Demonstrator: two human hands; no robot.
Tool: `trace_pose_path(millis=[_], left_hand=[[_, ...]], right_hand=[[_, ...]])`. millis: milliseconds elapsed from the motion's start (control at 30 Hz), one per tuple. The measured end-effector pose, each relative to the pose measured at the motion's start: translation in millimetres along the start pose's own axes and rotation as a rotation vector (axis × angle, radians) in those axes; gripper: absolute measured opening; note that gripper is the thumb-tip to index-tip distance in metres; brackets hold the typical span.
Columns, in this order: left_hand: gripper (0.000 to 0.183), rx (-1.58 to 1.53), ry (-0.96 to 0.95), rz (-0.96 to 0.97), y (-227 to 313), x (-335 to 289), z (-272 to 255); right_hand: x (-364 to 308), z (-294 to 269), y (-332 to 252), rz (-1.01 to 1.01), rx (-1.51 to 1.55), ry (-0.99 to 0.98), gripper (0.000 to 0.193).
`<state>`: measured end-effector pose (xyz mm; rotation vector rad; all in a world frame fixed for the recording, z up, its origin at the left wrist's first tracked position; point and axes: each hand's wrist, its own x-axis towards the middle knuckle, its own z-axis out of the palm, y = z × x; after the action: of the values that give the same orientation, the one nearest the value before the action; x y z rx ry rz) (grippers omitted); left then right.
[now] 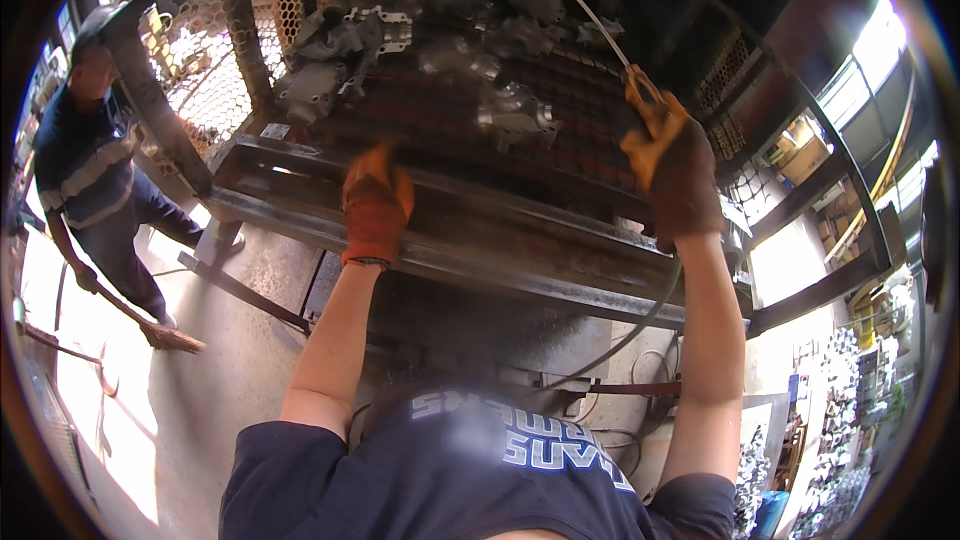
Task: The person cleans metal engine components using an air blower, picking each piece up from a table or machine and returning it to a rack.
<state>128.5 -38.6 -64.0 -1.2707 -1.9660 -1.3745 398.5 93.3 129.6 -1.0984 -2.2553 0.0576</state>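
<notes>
My right hand (pixel 668 145), in an orange and brown work glove, is closed around what looks like an air blow gun, its body mostly hidden by the glove. A long, thin, curved nozzle (pixel 585 5) reaches from it over the metal castings, and a dark hose (pixel 655 312) hangs below. My left hand (pixel 378 202), in an orange glove, hovers by the front metal rail (pixel 480 195). Its fingers are blurred but look apart, with nothing visible in them. Grey castings (pixel 518 115) lie on the dark grating beyond, several more (pixel 345 45) heaped at the far left.
Honeycomb mesh panels (pixel 230 70) and steel posts enclose the work area. At the left, another person (pixel 95 160) stands holding a broom (pixel 170 338). Stacks of metal parts (pixel 835 420) stand at the lower right, near a blue container (pixel 770 512). Hoses trail beneath the bench.
</notes>
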Motion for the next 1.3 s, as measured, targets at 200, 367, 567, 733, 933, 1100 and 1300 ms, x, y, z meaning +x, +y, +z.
trace_pose_path(millis=[200, 367, 567, 733, 933, 1100, 1300], left_hand=[[0.04, 0.067, -0.043, -0.019, 0, -1, -1], [0.043, 0.108, 0.002, -0.019, 6, -12, 5], [0.038, 0.076, -0.046, -0.09, 15, -3, -1], [0.038, -0.008, -0.082, -0.036, 15, 0, -5], [0.038, -0.001, -0.119, -0.041, 10, -1, -1], [0.041, -0.08, -0.182, 0.069, 7, 6, 1], [0.045, -0.041, -0.259, 0.242, 2, 52, 23]], right_hand=[[23, 82, 12, 0.016, -0.45, -0.309, 0.043], [45, 96, 29, -0.188, -0.423, -0.551, 0.054], [52, 126, 62, -0.559, -0.628, -0.291, 0.059], [56, 142, 55, -0.348, -0.623, -0.411, 0.05], [55, 107, 6, 0.027, -0.387, -0.392, 0.037], [46, 94, 19, 0.063, -0.335, -0.317, 0.035], [7, 72, 38, 0.072, -0.325, -0.366, 0.043]])
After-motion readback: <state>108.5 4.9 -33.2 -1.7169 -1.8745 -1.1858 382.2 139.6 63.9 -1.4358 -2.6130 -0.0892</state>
